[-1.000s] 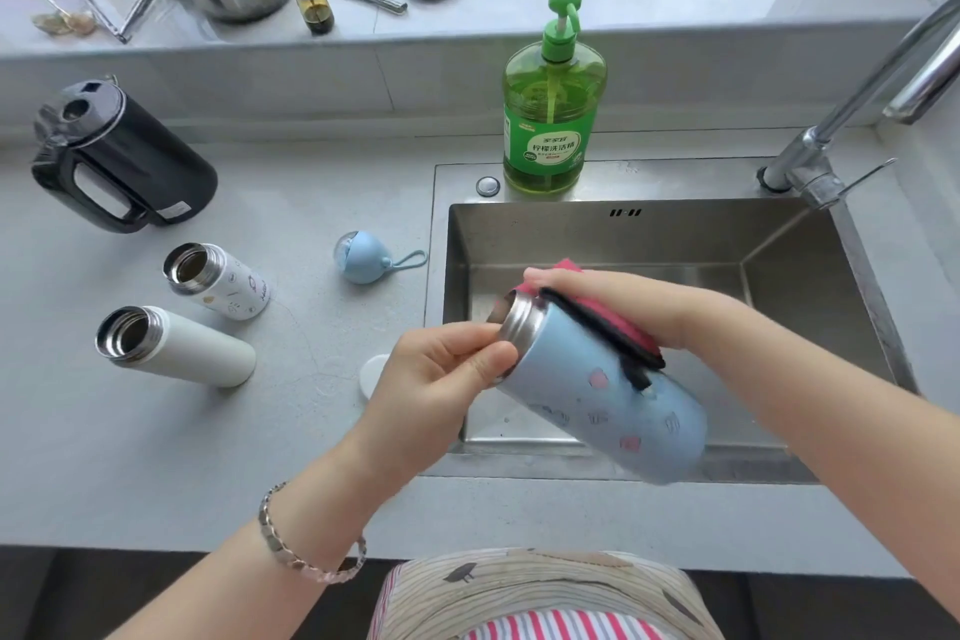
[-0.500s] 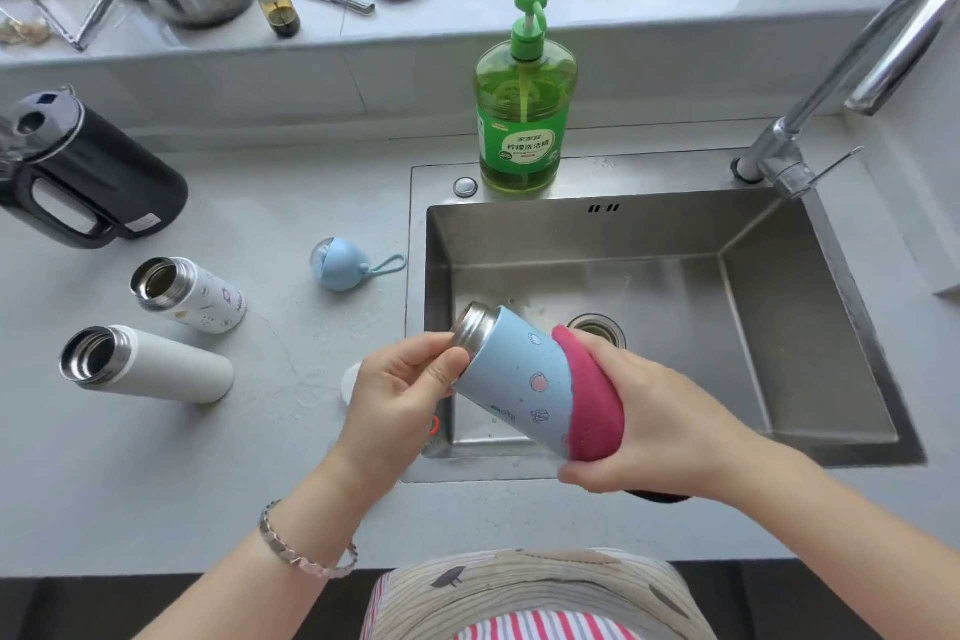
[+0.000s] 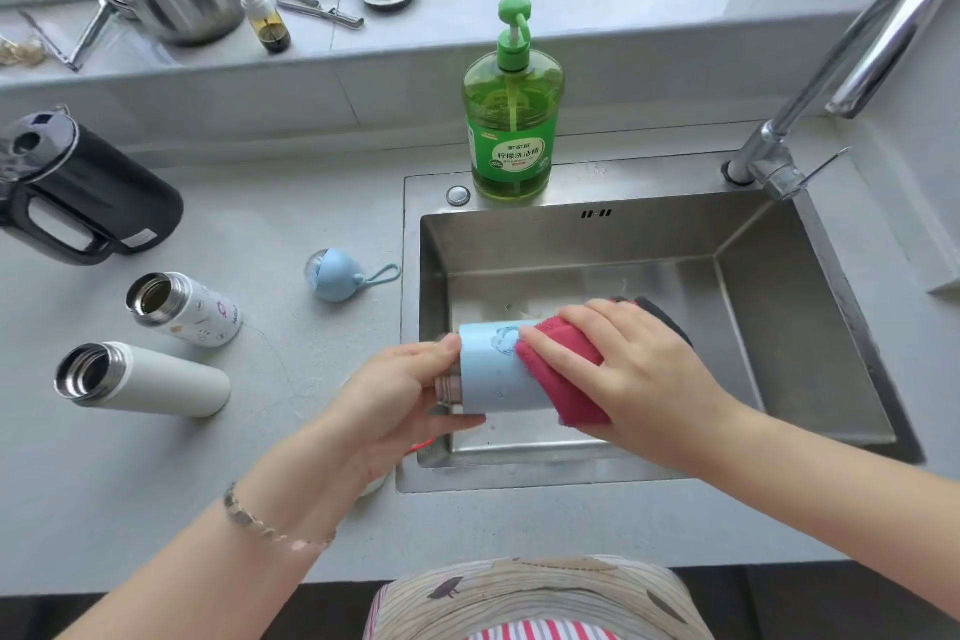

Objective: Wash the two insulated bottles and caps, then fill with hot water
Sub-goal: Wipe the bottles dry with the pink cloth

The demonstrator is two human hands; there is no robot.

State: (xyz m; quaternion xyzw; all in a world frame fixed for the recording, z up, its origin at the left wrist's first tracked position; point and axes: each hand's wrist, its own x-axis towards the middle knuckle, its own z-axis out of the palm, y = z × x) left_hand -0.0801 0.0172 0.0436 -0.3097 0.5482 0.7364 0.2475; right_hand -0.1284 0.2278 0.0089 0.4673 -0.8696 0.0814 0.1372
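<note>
Bottles (image 3: 156, 379): three; left hand (image 3: 389, 395) fingers grip blue bottle (image 3: 488, 369), right hand (image 3: 639, 369) fingers clasp cloth (image 3: 561, 379).

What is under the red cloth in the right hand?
The light blue bottle, whose steel neck the left hand grips. The red cloth and right hand hide the bottle's far half and base.

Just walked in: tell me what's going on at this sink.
A person scrubs a light blue bottle over the sink. The left hand grips its neck end; the right hand holds a red cloth around its body. A patterned white bottle and a plain white bottle sit uncapped on the counter.
</note>
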